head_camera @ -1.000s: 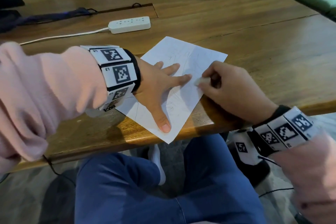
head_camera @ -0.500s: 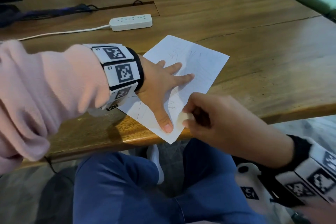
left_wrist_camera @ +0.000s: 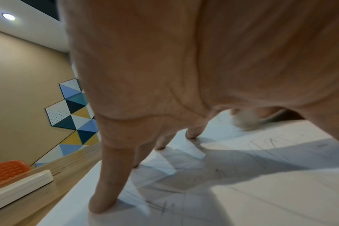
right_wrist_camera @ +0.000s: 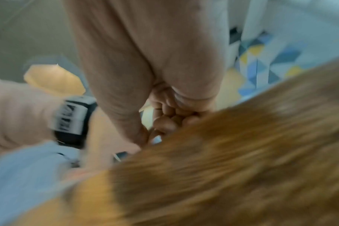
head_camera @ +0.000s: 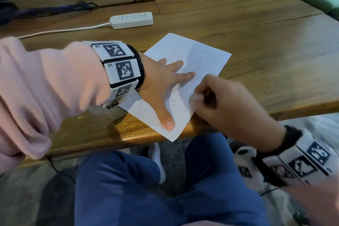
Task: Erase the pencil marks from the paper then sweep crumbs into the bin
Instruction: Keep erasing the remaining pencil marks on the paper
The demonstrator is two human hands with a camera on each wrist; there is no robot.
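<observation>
A white sheet of paper (head_camera: 194, 55) with faint pencil scribbles lies at the near edge of the wooden table (head_camera: 266, 57), one corner hanging over the edge. My left hand (head_camera: 165, 86) lies flat on it with fingers spread and thumb near that corner; in the left wrist view its fingers (left_wrist_camera: 110, 180) press the paper (left_wrist_camera: 261, 191). My right hand (head_camera: 220, 101) pinches a small white eraser (head_camera: 194, 96) against the sheet's right side, blurred by motion. The eraser (left_wrist_camera: 244, 120) also shows in the left wrist view. The right wrist view is blurred; there the right hand (right_wrist_camera: 164, 119) shows curled fingers.
A white power strip (head_camera: 131, 20) with its cord lies behind the paper. Dark straps (head_camera: 45, 10) lie at the far left. A cable hatch is cut into the table behind them. My blue-trousered knees (head_camera: 128, 189) are below the table edge. No bin is in view.
My right hand with the eraser went from the sheet's right edge down toward the near corner, then back up to the right side. The left hand stayed flat on the paper.
</observation>
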